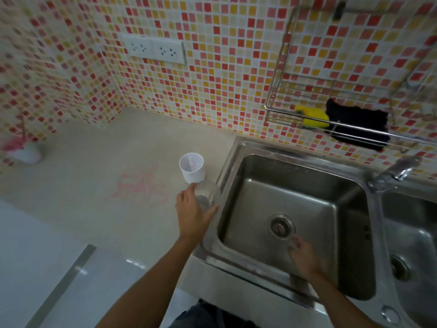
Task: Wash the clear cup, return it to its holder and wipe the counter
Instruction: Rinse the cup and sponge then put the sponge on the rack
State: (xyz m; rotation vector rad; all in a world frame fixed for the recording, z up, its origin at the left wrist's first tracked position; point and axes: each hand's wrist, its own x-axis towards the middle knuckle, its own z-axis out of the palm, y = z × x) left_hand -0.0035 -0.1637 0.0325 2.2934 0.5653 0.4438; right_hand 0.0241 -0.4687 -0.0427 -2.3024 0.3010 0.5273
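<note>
My left hand (192, 213) is wrapped around the clear cup (207, 194), which sits at the counter's edge beside the left sink basin (236, 190). Just behind the cup stands a white cylindrical holder (192, 168). My right hand (303, 255) hovers blurred over the front of the basin with fingers apart and nothing in it. A pink smear (139, 185) marks the beige counter (94, 166) to the left of the cup.
A wire rack (307, 114) on the tiled wall holds a yellow sponge (312, 116) and a dark cloth (357, 124). The tap (395, 172) stands between the two basins. A white pot with pink flowers (23, 150) sits far left. Wall sockets (153, 49) are above the counter.
</note>
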